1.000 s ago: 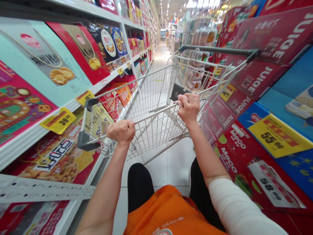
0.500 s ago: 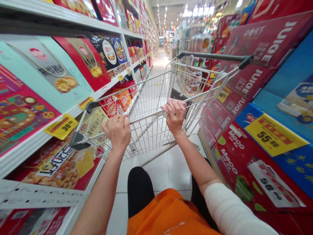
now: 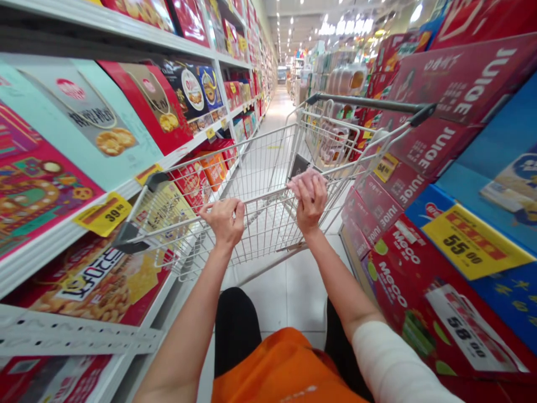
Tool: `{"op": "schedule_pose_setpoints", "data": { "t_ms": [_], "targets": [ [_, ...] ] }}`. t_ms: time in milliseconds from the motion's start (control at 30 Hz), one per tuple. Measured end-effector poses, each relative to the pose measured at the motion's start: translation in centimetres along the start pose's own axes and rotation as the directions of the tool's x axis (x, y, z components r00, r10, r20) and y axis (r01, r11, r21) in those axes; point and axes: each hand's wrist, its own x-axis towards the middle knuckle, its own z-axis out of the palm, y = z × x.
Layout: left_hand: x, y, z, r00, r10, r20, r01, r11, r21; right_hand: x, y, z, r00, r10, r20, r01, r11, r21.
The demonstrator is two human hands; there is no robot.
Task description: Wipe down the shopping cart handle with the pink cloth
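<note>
A wire shopping cart (image 3: 268, 235) stands slantwise in front of me, its grey handle (image 3: 371, 102) at the far right side. My left hand (image 3: 225, 220) is curled over the near top rail. Farther right along that rail, my right hand (image 3: 311, 204) is closed on a pink cloth (image 3: 308, 179), pressed against the wire. A dark panel (image 3: 300, 165) shows inside the cart just behind the cloth. No goods are visible in the basket.
Shelves (image 3: 176, 159) of boxed snacks with yellow price tags (image 3: 103, 214) run close on the left. Stacked juice cartons (image 3: 448, 106) and red drink boxes (image 3: 403, 274) crowd the right. White floor tiles (image 3: 279, 285) lie below, and the aisle (image 3: 280, 106) stretches ahead.
My left hand has slid right along the rail. My right hand, with the pink cloth, has also shifted a little right. The cart has hardly moved.
</note>
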Motion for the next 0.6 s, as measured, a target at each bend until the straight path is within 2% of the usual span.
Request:
{"op": "schedule_pose_setpoints", "data": {
  "t_ms": [67,167,267,333,400,467,600],
  "targets": [
    [0.0,0.1,0.1,1.0,0.0,-0.006,0.0,1.0,-0.005,0.2,-0.5,1.0,0.996,0.058,0.068,-0.057,0.998,-0.019],
    [0.0,0.2,0.3,1.0,-0.001,-0.006,0.001,1.0,-0.007,-2.7,-2.5,1.9,0.99,0.091,0.106,-0.09,0.996,-0.02],
    [0.1,0.2,0.3,1.0,-0.008,-0.001,0.008,1.0,0.0,-6.9,-4.3,0.9,0.98,0.025,0.199,-0.035,0.998,0.049],
    [0.1,0.1,0.3,1.0,-0.011,0.011,0.011,1.0,0.012,-8.6,-4.8,-0.2,0.965,-0.015,0.263,-0.014,0.994,0.11],
    [0.1,0.0,0.2,1.0,-0.015,0.024,0.015,1.0,0.021,-8.5,-4.7,-0.8,0.966,-0.013,0.258,-0.023,0.99,0.136],
    [0.0,0.1,0.2,0.999,-0.021,0.029,0.02,1.0,0.021,-7.0,-4.5,-0.5,0.977,0.016,0.214,-0.043,0.992,0.122],
    [-0.2,0.5,0.1,0.999,-0.034,0.029,0.034,0.999,0.016,-4.5,-4.8,1.9,0.975,0.029,0.22,-0.049,0.995,0.088]
  ]
}}
